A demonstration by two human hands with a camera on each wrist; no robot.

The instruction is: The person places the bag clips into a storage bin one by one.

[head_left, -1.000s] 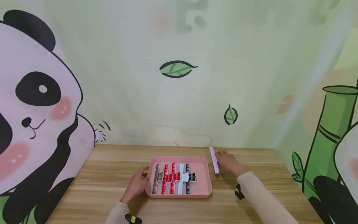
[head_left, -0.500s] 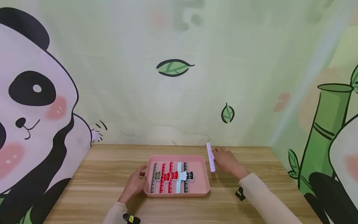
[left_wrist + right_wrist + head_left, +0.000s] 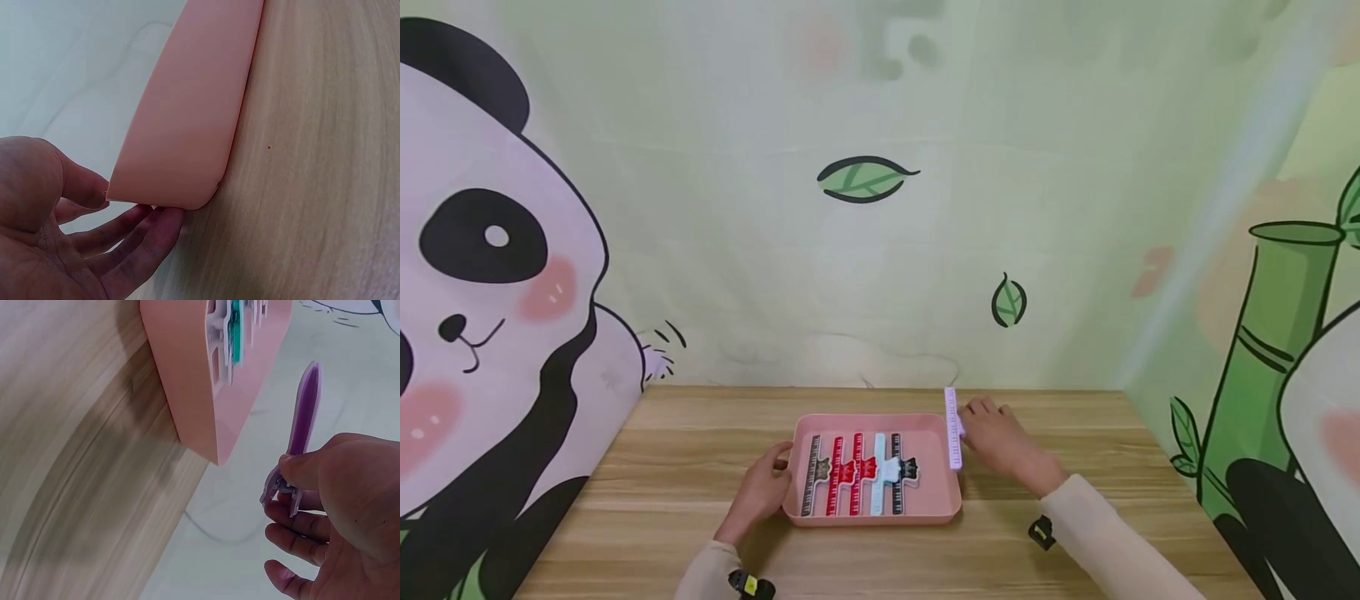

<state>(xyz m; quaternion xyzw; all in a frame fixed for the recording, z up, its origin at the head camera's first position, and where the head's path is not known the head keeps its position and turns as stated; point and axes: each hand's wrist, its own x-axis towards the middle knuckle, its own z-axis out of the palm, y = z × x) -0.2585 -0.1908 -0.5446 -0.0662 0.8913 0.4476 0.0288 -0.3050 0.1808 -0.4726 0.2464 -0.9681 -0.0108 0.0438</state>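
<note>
A purple ruler clip (image 3: 953,428), with scale marks along its long edge, is pinched between the thumb and fingers of my right hand (image 3: 1002,437). In the head view it overlaps the right rim of the pink tray (image 3: 942,500). The right wrist view shows the purple clip (image 3: 304,412) held off the wall of the tray (image 3: 187,381). My left hand (image 3: 762,487) holds the tray's left side. In the left wrist view, its thumb is at the rim and its fingers (image 3: 164,234) are against the outer wall.
Inside the tray lies a row of bear-handled ruler clips: a dark grey one (image 3: 810,477), two red ones (image 3: 834,479), a light blue one (image 3: 877,479) and a black one (image 3: 897,492). The wooden table (image 3: 700,433) ends at a cartoon-printed backdrop (image 3: 737,250).
My right hand has moved left with the purple clip, from beside the tray to over its right rim. The left hand stays at the tray. The head view has shifted slightly.
</note>
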